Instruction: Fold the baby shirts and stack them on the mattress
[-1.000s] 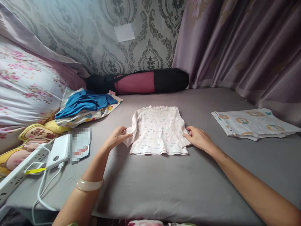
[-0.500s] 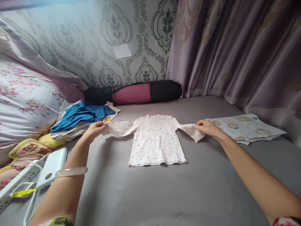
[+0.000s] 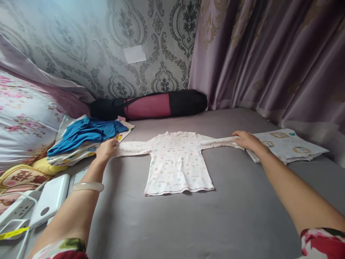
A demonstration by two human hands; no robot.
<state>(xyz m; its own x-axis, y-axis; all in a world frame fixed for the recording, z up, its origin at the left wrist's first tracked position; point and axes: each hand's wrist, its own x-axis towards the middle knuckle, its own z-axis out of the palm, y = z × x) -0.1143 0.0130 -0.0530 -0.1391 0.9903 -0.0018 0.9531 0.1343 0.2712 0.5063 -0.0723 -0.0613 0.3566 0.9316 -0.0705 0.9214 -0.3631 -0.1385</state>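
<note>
Sleeves (image 3: 134,148) pulled straighter on shirt (image 3: 176,163); left hand (image 3: 106,149), right hand (image 3: 248,140) each pinching one.

It was a home, most likely a bedroom: damask-patterned wallpaper (image 3: 126,25) rose behind, long mauve curtains (image 3: 269,54) hung at the right, and what looked like a bed (image 3: 172,223) wore a grey sheet (image 3: 134,208). Floral fabric (image 3: 27,122) bulged at the left, near a yellow plush (image 3: 23,178); a blue garment (image 3: 87,132) and small shirt (image 3: 176,162) lay out.
</note>
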